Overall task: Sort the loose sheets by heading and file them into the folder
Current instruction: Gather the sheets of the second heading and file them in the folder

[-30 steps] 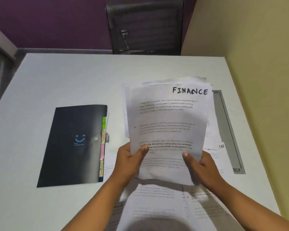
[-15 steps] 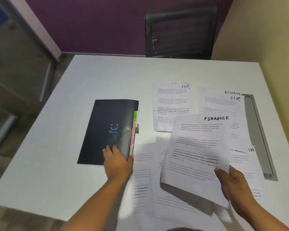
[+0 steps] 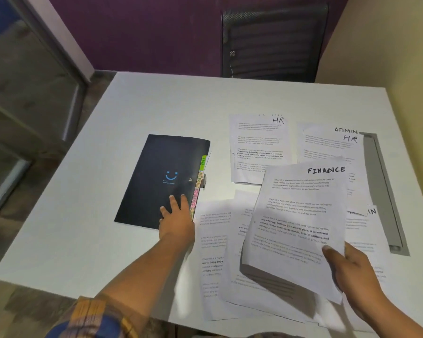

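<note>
A black folder (image 3: 156, 176) with a blue smiley lies closed on the white table, coloured index tabs (image 3: 197, 189) marked HR, ADMIN and FINANCE sticking out of its right edge. My left hand (image 3: 177, 217) rests flat on the folder's near right corner, fingers apart. My right hand (image 3: 349, 269) pinches the lower right corner of a thin stack of FINANCE sheets (image 3: 296, 215), held tilted above the table. An HR sheet (image 3: 258, 142) and an ADMIN/HR pile (image 3: 327, 145) lie behind it. More printed sheets (image 3: 217, 252) are spread underneath.
The white table (image 3: 108, 191) has a grey cable slot (image 3: 383, 191) along its right side, next to a yellow wall. A black mesh chair (image 3: 274, 42) stands behind the far edge. The table's left edge drops to the floor beside a glass partition (image 3: 22, 81).
My left hand let go of the FINANCE stack and moved left onto the folder's near right corner. My right hand alone now holds the stack, lowered to the right. The view shifted left.
</note>
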Demonstrator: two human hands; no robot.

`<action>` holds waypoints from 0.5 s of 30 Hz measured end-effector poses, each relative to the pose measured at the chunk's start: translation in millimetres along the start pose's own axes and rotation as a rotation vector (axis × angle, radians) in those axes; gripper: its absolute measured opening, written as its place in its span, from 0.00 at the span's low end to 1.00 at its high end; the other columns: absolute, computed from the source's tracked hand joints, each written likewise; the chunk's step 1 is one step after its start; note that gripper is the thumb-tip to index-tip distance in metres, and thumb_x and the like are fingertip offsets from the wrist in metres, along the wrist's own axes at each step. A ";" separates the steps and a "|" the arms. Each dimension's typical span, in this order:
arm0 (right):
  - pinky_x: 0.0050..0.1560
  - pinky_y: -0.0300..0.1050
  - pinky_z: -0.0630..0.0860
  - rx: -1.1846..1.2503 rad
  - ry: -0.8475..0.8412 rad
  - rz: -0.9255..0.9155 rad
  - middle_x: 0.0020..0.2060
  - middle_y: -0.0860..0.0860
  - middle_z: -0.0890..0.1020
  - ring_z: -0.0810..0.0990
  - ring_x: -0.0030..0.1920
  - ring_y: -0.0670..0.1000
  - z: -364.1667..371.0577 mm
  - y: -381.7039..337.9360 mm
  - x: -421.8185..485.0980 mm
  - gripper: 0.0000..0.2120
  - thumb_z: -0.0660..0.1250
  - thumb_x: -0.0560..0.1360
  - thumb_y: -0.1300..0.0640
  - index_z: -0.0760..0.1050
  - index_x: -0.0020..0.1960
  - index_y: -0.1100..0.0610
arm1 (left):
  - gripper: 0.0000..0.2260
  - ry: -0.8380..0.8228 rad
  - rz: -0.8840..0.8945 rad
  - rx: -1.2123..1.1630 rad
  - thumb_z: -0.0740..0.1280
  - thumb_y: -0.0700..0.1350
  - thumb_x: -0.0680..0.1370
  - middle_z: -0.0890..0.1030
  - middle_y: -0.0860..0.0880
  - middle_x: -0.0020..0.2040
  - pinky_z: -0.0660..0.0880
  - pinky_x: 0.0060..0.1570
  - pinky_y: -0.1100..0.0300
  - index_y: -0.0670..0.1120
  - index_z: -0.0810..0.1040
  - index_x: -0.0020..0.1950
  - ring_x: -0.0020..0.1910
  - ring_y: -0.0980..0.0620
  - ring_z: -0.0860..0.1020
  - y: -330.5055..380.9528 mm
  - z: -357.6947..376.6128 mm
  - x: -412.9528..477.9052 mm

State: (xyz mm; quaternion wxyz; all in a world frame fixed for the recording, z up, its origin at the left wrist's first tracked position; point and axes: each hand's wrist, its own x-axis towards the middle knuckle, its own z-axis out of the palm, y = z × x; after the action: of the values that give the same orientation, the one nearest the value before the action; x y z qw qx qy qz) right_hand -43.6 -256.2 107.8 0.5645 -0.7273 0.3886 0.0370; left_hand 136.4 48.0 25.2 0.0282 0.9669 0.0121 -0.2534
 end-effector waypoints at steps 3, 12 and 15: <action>0.37 0.44 0.72 -0.018 0.008 -0.001 0.34 0.46 0.84 0.80 0.36 0.47 0.2 0.7 -1.7 0.10 0.62 0.81 0.62 0.81 0.50 0.54 | 0.40 -0.038 0.085 0.108 0.66 0.39 0.77 0.41 0.42 0.81 0.74 0.62 0.43 0.58 0.43 0.79 0.77 0.31 0.54 -0.3 -14.3 -5.8; 0.58 0.56 0.77 0.029 -0.042 0.009 0.50 0.46 0.86 0.83 0.52 0.53 6.3 -7.5 -6.8 0.12 0.60 0.82 0.60 0.81 0.53 0.48 | 0.16 0.071 0.039 0.296 0.66 0.45 0.79 0.54 0.47 0.81 0.79 0.46 0.53 0.44 0.72 0.66 0.63 0.44 0.76 -7.9 -62.6 -19.2; 0.60 0.58 0.77 0.046 -0.046 0.005 0.49 0.47 0.87 0.84 0.51 0.53 6.2 -12.9 -9.0 0.12 0.61 0.82 0.60 0.82 0.51 0.49 | 0.16 0.140 0.029 0.300 0.66 0.49 0.79 0.58 0.48 0.80 0.79 0.42 0.55 0.45 0.73 0.65 0.50 0.47 0.81 -14.6 -79.0 -25.0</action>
State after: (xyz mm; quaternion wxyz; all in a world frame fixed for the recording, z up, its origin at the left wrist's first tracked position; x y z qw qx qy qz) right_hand -39.7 -245.4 120.2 0.5896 -0.7124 0.3780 0.0460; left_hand 152.7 67.2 105.5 -0.1139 0.9755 -0.0379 -0.1841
